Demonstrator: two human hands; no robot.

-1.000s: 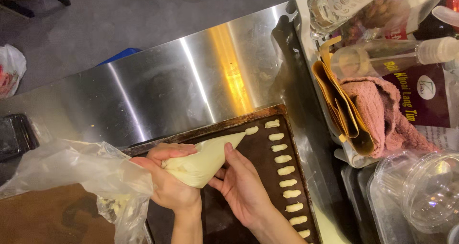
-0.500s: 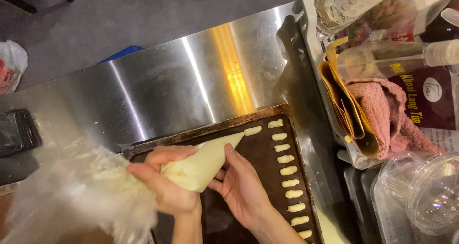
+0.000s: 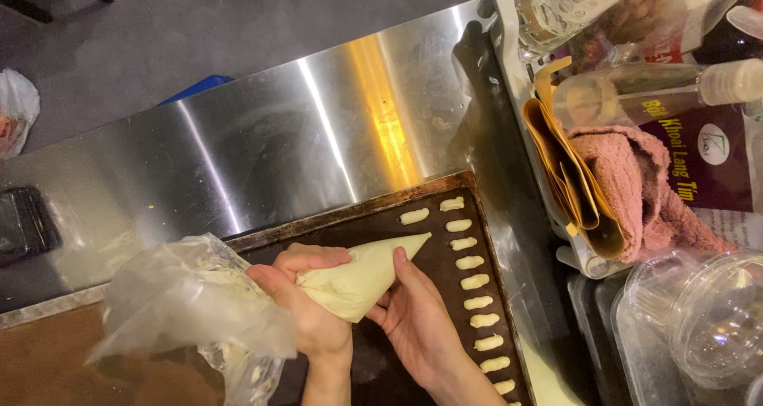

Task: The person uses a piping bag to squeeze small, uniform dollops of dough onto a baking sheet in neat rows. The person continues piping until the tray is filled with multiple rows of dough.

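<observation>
Piping dough onto a dark baking tray [image 3: 373, 215] that sits on a steel surface [image 3: 262, 143]. All places below are relative to the tray.

Piping bag [image 3: 362, 279] lies over the tray's middle, tip pointing toward its far right corner, tip just short of the newest piece. Left hand [image 3: 306, 306] is closed tight around the bag's fat rear end, squeezing; the loose clear plastic tail [image 3: 199, 310] bunches off the tray's left side. Right hand [image 3: 413, 318] is half curled, fingers cupping the bag's underside near the nozzle, guiding only.

Done: one full column of small pale dough fingers [image 3: 474, 281] along the tray's right edge, running from far end to near end. A second column has just begun, with one piece [image 3: 414, 215] at the far end, just left of the first column.

Left: judged as early stage, since most of the tray's dark area is bare and the bag looks well filled.

Right of the tray: pink cloth [image 3: 636, 191], brown paper bags [image 3: 568, 175], bottles [image 3: 636, 96], clear plastic lids [image 3: 707, 318].
</observation>
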